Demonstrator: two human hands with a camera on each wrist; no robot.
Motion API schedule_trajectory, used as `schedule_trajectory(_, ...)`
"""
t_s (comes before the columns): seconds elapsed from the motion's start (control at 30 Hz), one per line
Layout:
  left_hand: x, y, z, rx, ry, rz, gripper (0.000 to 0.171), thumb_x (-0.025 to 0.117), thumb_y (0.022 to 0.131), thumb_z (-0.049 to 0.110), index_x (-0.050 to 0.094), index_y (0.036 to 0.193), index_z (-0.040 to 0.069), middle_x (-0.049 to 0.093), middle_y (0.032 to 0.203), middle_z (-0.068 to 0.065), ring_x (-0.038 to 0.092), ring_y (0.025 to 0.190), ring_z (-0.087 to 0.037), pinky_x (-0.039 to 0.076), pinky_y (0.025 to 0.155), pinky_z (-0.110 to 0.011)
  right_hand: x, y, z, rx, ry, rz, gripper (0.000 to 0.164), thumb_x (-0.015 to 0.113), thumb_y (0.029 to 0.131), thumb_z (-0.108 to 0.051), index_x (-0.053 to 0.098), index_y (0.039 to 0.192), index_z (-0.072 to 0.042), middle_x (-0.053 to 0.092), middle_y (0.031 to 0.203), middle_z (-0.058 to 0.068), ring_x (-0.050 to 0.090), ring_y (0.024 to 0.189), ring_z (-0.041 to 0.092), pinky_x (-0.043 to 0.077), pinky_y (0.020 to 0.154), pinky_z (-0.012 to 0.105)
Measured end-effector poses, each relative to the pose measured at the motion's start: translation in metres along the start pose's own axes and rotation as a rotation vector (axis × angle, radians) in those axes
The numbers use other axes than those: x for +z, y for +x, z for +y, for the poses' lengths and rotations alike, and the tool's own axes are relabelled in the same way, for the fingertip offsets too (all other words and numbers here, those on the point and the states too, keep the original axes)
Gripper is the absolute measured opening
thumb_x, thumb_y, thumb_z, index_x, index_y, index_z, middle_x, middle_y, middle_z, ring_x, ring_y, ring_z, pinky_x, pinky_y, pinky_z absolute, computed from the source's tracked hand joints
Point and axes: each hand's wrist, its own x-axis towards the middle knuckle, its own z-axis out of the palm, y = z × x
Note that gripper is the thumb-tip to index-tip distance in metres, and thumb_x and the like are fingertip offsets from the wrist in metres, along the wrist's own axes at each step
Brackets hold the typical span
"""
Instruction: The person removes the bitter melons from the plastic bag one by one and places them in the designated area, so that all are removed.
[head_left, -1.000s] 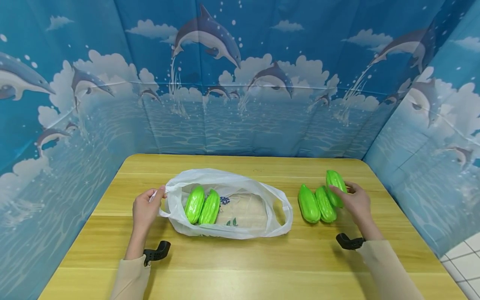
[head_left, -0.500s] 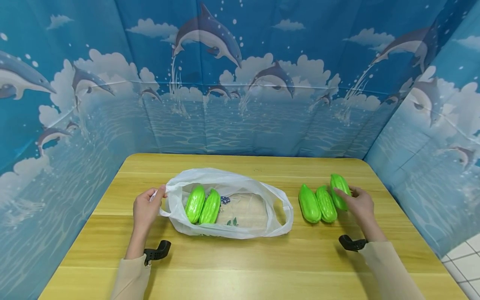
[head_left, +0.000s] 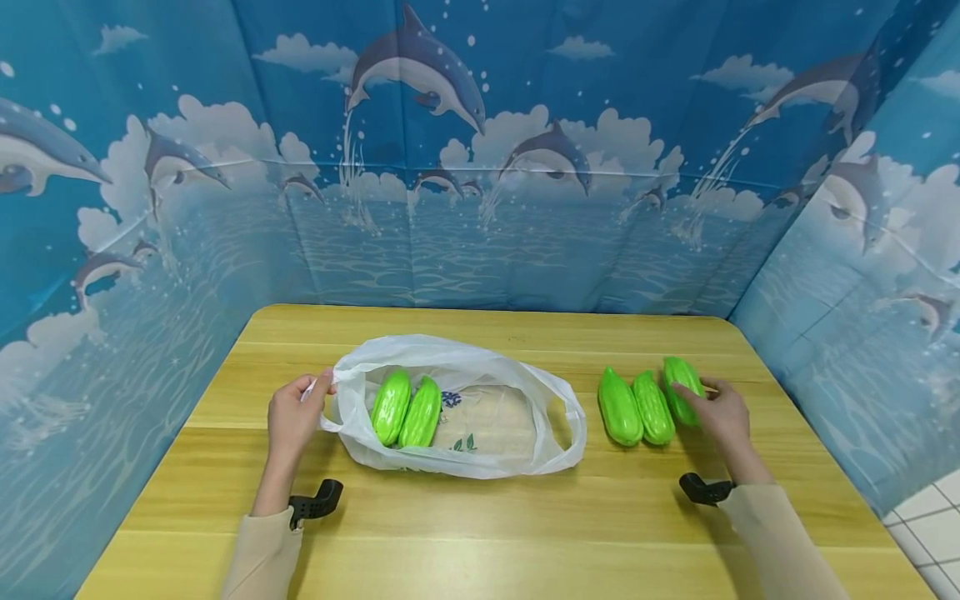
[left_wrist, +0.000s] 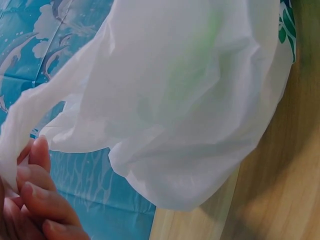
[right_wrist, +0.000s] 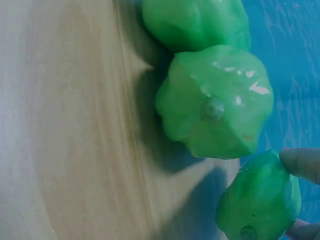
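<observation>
My left hand [head_left: 293, 415] grips one handle of a white plastic bag [head_left: 457, 462] at the bag's left end. Two bright green bitter melons [head_left: 420, 412] lie side by side in the bag's left part, showing faintly green through the film in the left wrist view. On the right, my right hand [head_left: 722, 417] holds another bitter melon [head_left: 681, 390] between thumb and fingers, low over the table. Just left of it, a bitter melon [head_left: 652, 408] and a second bitter melon [head_left: 620, 408] rest together; the right wrist view shows them end-on, with the held bitter melon [right_wrist: 260, 200] at lower right.
The wooden table [head_left: 480, 533] has a back edge against a blue dolphin-print curtain [head_left: 480, 250], which also hangs along both sides. Toward the right, the bag's other handle [head_left: 573, 425] stands loose as a loop. White floor tiles [head_left: 930, 517] show at lower right.
The bitter melon in my right hand has come down and slightly right, from overlapping its neighbour to beside it. My left hand keeps its grip on the bag handle.
</observation>
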Motion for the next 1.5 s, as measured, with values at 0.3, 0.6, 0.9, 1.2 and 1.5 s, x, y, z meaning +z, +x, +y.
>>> schedule_trajectory(0.3, 0.000, -0.001, 0.000, -0.006, 0.000, -0.003, 0.047, 0.059, 0.092, 0.045, 0.068, 0.077, 0.001, 0.038, 0.048, 0.002, 0.034, 0.044, -0.015, 0.027, 0.042, -0.028, 0.005, 0.000, 0.006, 0.000, 0.005, -0.009, 0.083, 0.052, 0.091, -0.053, 0.032, 0.139, 0.012, 0.033, 0.134, 0.037, 0.036, 0.118, 0.049, 0.037, 0.090, 0.056)
schedule_trajectory(0.6, 0.000, 0.000, 0.000, -0.012, -0.008, -0.004, 0.046, 0.060, 0.091, 0.046, 0.069, 0.078, 0.002, 0.038, 0.048, 0.002, 0.034, 0.043, -0.014, 0.027, 0.041, -0.028, 0.008, -0.001, 0.007, 0.007, 0.014, -0.019, 0.086, 0.050, 0.091, -0.055, 0.029, 0.141, 0.012, 0.033, 0.134, 0.037, 0.037, 0.117, 0.048, 0.037, 0.089, 0.055)
schedule_trajectory(0.9, 0.001, 0.000, -0.001, -0.012, 0.000, -0.006, 0.045, 0.059, 0.091, 0.046, 0.068, 0.076, 0.004, 0.036, 0.048, 0.002, 0.035, 0.045, -0.015, 0.027, 0.041, -0.027, 0.012, 0.000, 0.011, -0.007, 0.014, -0.033, 0.086, 0.051, 0.091, -0.055, 0.031, 0.139, 0.013, 0.033, 0.134, 0.036, 0.037, 0.117, 0.048, 0.037, 0.089, 0.054)
schedule_trajectory(1.2, 0.002, 0.001, -0.003, -0.009, -0.001, -0.005, 0.046, 0.059, 0.091, 0.045, 0.068, 0.076, 0.004, 0.036, 0.047, 0.002, 0.034, 0.045, -0.015, 0.027, 0.041, -0.027, 0.015, -0.001, 0.011, -0.004, 0.025, -0.017, 0.087, 0.050, 0.091, -0.056, 0.032, 0.138, 0.014, 0.034, 0.133, 0.036, 0.038, 0.116, 0.047, 0.037, 0.088, 0.054)
schedule_trajectory(1.5, 0.003, 0.001, -0.003, -0.015, 0.000, -0.006, 0.044, 0.059, 0.092, 0.045, 0.068, 0.075, 0.005, 0.035, 0.047, 0.004, 0.033, 0.043, -0.014, 0.026, 0.040, -0.026, 0.015, 0.000, 0.013, 0.014, 0.017, -0.039, 0.091, 0.049, 0.090, -0.060, 0.029, 0.139, 0.014, 0.034, 0.134, 0.035, 0.038, 0.116, 0.046, 0.037, 0.088, 0.053)
